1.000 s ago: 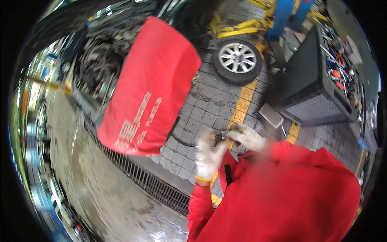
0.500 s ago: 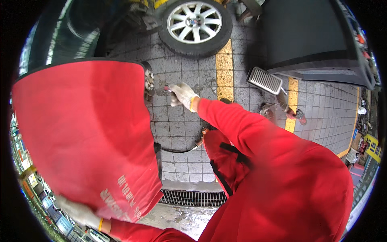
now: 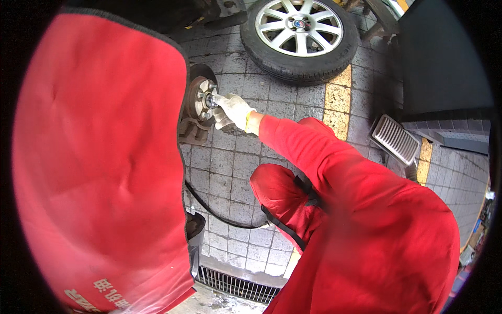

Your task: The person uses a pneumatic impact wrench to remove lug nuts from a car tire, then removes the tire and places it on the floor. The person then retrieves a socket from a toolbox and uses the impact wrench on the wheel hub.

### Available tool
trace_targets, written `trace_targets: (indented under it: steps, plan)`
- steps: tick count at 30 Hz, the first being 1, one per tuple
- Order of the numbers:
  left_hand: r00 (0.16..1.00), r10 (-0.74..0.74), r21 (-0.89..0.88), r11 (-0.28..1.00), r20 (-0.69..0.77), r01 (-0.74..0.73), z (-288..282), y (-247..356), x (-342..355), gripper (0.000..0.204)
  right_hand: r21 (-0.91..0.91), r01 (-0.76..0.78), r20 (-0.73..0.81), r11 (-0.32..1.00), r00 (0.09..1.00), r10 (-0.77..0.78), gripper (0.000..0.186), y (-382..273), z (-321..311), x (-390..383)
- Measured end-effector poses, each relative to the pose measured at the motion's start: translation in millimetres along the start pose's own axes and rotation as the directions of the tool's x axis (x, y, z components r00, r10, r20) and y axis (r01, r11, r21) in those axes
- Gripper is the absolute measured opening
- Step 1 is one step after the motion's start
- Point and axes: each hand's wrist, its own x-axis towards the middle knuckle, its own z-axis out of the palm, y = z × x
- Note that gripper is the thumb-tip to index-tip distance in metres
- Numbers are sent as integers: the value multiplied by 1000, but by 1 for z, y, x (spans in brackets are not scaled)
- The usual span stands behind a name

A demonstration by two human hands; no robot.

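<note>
My right hand (image 3: 234, 111), in a white knit glove, reaches out to a wheel hub (image 3: 203, 96) with bare studs. Its fingers are closed around a short, round metal piece (image 3: 211, 101) that looks like a socket. The piece meets the middle of the hub, or nearly so; whether it is seated I cannot tell. Behind the hub stands a rusty brake disc (image 3: 194, 99), with a brown metal bracket (image 3: 194, 131) below. A red fender cover (image 3: 104, 141) drapes over the car on the left. My left hand is out of view.
A removed wheel (image 3: 298, 65) with silver spokes lies on the tiled floor ahead. A black hose (image 3: 222, 221) curves beside my knee. On the right are a ribbed silver panel (image 3: 396, 139) and a dark cabinet (image 3: 444, 63). A drain grate (image 3: 235, 286) runs near the bottom.
My right hand has moved from short of the hub up to its middle. My left hand, earlier at the cover's lower edge, has left the view. The view has shifted closer to the hub.
</note>
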Motion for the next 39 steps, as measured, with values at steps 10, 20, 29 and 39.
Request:
trace_targets:
  steps: [10, 20, 29, 39]
  plan:
    - [998, 62, 22, 998, -22, -62, -41, 29, -60, 29, -78, 114, 38, 990, 993, -111, 43, 17, 20, 16]
    - [797, -244, -492, 676, 553, 548, 134, 184, -368, 32, -330, 47, 239, 943, 970, 35, 60, -23, -2, -3]
    - [328, 164, -221, 964, 931, 145, 238, 273, -747, 37, -382, 96, 252, 919, 968, 3, 68, -36, -36, -21]
    - [-270, 186, -148, 977, 945, 153, 301, 282, -718, 50, -623, 141, 73, 769, 990, -122, 73, -32, -79, -63]
